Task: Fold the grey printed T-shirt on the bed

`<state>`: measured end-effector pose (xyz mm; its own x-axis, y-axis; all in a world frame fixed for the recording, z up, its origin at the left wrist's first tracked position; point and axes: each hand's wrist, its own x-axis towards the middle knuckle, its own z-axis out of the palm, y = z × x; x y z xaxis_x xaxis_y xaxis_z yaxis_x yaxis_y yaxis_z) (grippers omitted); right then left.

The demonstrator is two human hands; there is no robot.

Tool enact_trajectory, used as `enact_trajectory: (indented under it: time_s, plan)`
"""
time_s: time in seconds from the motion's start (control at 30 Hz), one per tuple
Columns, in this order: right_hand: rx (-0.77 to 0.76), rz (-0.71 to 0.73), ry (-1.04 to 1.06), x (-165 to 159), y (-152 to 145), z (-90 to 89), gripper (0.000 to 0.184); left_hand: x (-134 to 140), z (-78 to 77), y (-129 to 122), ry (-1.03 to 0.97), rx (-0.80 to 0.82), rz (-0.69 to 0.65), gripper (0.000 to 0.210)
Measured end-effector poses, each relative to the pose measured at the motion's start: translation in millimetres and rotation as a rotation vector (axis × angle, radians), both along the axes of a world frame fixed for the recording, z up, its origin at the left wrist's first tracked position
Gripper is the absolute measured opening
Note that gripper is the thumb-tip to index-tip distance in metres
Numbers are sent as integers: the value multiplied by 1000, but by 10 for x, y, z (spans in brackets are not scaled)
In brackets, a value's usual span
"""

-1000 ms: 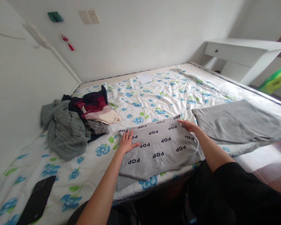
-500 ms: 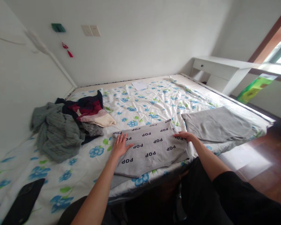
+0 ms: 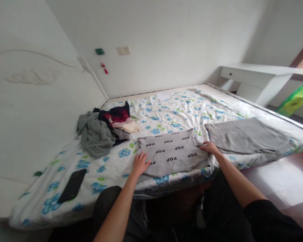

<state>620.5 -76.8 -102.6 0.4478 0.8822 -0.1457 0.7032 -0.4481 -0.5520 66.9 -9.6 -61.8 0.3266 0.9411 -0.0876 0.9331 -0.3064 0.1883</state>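
A grey garment printed with "POP" (image 3: 172, 152) lies folded flat near the front edge of the bed (image 3: 181, 111). My left hand (image 3: 140, 163) rests with spread fingers on its near left edge. At the garment's right edge, my right hand (image 3: 210, 147) touches the fabric with its fingers down on it. Neither hand has lifted the cloth.
A grey ribbed garment (image 3: 247, 136) lies flat to the right. A pile of clothes (image 3: 104, 129) sits at the left, near the headboard (image 3: 32, 111). A black phone (image 3: 72, 185) lies on the floral sheet. A white paper (image 3: 163, 96) and a white desk (image 3: 257, 79) are farther back.
The camera has pulled back and turned left, showing more of the bed and headboard. My left hand slid toward the garment's near left edge; my right hand stays at its right edge.
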Motion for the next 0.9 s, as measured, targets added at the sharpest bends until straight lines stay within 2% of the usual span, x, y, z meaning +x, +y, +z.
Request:
enact_trajectory:
  time_s: [0.07,0.13,0.2,0.3,0.37,0.4,0.57,0.73,0.9]
  plan:
    - [34,-53,-24,69,-98,42,42,-24,58,-197,-102,-37,-80,56]
    - [105,9,-32,86,-208,111,32,-49,86,-395,-203,-102,-198,49]
    - [153,199,0,5,-330,181,25,-72,109,-550,-248,-157,-276,45]
    - [139,555,104,-276,-527,223,35,-68,169,-668,-229,-172,-300,40]
    - [116,690,97,-488,-645,210,45,-29,220,-694,-209,-149,-282,39]
    - [111,712,63,-578,-690,201,46,-3,244,-699,-200,-135,-273,37]
    - [77,656,-41,-746,-728,240,30,67,364,-689,-177,-120,-236,13]
    - [19,582,-3,-663,-695,356,24,-48,502,-627,-231,-85,-167,16]
    - [-104,582,-7,-681,-707,378,22,-45,518,-659,-101,-172,-170,13]
